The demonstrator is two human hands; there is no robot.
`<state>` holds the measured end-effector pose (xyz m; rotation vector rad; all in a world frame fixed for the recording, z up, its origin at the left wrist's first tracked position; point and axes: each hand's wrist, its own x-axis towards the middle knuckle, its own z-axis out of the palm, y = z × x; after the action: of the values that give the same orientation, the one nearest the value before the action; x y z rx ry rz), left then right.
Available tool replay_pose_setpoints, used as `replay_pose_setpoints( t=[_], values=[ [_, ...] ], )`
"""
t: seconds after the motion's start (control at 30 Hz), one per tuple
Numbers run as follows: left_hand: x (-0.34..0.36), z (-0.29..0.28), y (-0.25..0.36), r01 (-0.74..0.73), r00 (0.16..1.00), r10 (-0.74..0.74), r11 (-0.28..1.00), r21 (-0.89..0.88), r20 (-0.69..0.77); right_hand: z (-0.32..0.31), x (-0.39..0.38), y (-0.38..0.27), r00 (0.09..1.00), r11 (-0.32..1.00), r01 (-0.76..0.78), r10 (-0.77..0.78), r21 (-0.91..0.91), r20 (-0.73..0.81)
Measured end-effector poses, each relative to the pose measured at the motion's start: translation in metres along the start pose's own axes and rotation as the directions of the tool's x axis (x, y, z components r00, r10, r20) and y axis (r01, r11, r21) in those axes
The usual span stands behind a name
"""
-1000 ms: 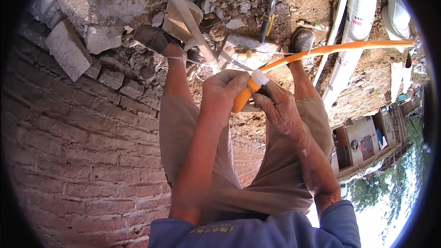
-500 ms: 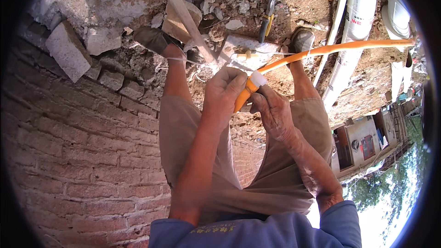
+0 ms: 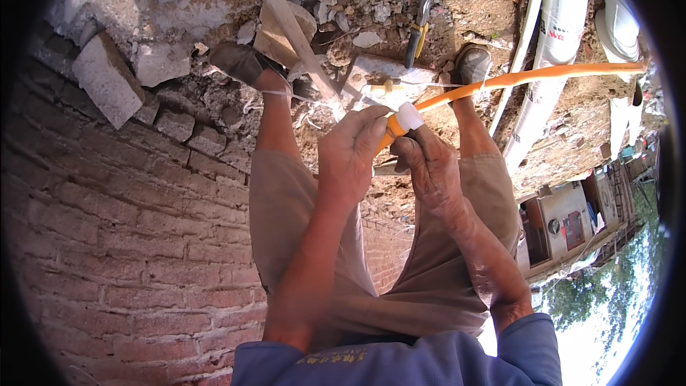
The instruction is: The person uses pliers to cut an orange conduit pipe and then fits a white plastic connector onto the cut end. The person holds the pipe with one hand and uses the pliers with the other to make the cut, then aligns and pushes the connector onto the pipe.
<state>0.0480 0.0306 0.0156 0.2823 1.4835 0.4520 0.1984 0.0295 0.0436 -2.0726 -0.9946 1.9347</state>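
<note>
An orange flexible pipe (image 3: 514,81) runs in from the right and ends between my hands above my knees. Around it, near that end, sits a white band (image 3: 409,116), apparently tape or a sleeve. My left hand (image 3: 351,146) is closed on the pipe's end, thumb and fingers pinching it left of the band. On the other side, my right hand (image 3: 433,170) has its bent fingers pressed against the pipe just below the band. Past my hands, a small brass-coloured fitting (image 3: 386,88) lies on a pale slab (image 3: 396,68).
Pliers with yellow-black handles (image 3: 416,36) lie between my feet. A wooden stick (image 3: 296,36) leans beside a stone by my left shoe (image 3: 239,64). Thick white pipes (image 3: 561,21) run along the right. Broken concrete blocks (image 3: 107,78) and a brick wall (image 3: 136,243) are at left.
Both hands have shifted slightly right, with the white band and pipe end. The left fingers now cover more of the pipe's end.
</note>
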Motion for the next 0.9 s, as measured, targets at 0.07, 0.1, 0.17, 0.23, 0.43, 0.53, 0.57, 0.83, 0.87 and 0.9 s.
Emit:
replay_pose_setpoints(
  t=[0.07,0.1,0.17,0.23,0.43,0.53,0.57,0.83,0.87,0.9],
  values=[
    [0.000,-0.002,-0.005,-0.109,0.990,0.109,0.994,0.002,0.088,-0.002,0.003,0.001,1.000,1.000,0.014,-0.015,-0.025,-0.014],
    [0.000,-0.004,-0.007,-0.163,0.978,0.162,0.987,0.000,0.132,-0.002,0.003,0.001,0.998,0.998,0.049,-0.050,-0.039,-0.026],
    [0.001,-0.006,-0.007,-0.191,0.963,0.188,0.982,-0.006,0.191,-0.002,0.002,0.001,0.991,0.990,0.121,-0.125,-0.073,-0.052],
    [0.002,-0.007,-0.008,-0.204,0.956,0.202,0.979,-0.009,0.212,-0.002,0.002,0.001,0.991,0.990,0.113,-0.119,-0.082,-0.069],
    [0.004,-0.007,-0.003,-0.190,0.957,0.187,0.982,-0.007,0.222,-0.002,0.001,-0.001,0.995,0.997,0.079,-0.080,-0.027,-0.053],
    [0.003,-0.007,-0.004,-0.237,0.953,0.223,0.970,0.046,0.207,-0.002,0.000,-0.002,0.997,0.997,0.068,-0.070,-0.043,-0.033],
    [0.003,-0.008,-0.005,-0.228,0.955,0.219,0.973,0.023,0.202,-0.003,-0.001,-0.002,0.997,0.996,0.064,-0.066,-0.058,-0.029],
    [0.003,-0.008,-0.006,-0.179,0.963,0.201,0.975,-0.129,0.181,0.005,-0.004,-0.001,0.996,0.988,0.048,-0.037,0.144,-0.079],
    [0.004,-0.008,-0.005,-0.179,0.963,0.200,0.975,-0.129,0.182,0.005,-0.004,0.000,0.997,0.978,0.035,-0.020,0.208,-0.072],
    [0.005,-0.008,-0.003,-0.178,0.963,0.200,0.976,-0.129,0.182,0.005,-0.004,-0.002,0.998,0.958,-0.007,0.023,0.287,-0.054]
  ],
)
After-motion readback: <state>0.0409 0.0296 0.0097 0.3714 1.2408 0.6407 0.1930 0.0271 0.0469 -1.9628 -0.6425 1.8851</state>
